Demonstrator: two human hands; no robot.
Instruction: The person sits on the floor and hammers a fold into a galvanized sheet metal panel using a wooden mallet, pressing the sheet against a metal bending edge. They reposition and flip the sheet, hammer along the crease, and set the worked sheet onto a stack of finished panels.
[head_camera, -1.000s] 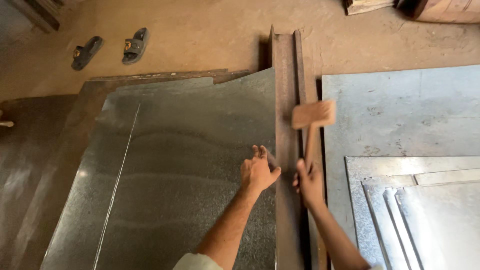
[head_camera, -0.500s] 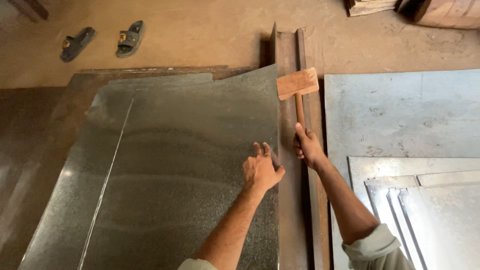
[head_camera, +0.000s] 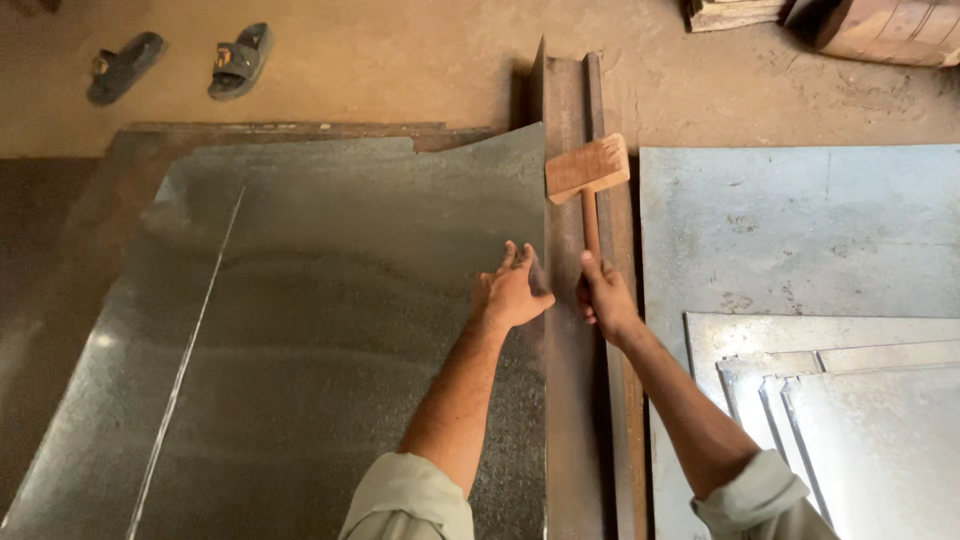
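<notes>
The left hand (head_camera: 512, 292) presses spread flat on the metal sheet (head_camera: 330, 330); at its 3 o'clock, the right hand (head_camera: 603, 296) grips the wooden mallet (head_camera: 587, 170) above the steel beam (head_camera: 575, 400).

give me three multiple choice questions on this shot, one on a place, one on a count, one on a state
1. Where does the left hand rest?
A. on the metal sheet
B. on the floor
C. on the sandals

2. How many sandals lie on the floor?
A. one
B. two
C. four

3. What is the right hand doing?
A. lying open and flat
B. gripping the wooden mallet by its handle
C. pinching a sheet corner

Answers: 1 A, its palm lies flat near the sheet's right edge; 2 B, a pair sits at top left; 3 B, its fingers wrap the handle.
</notes>
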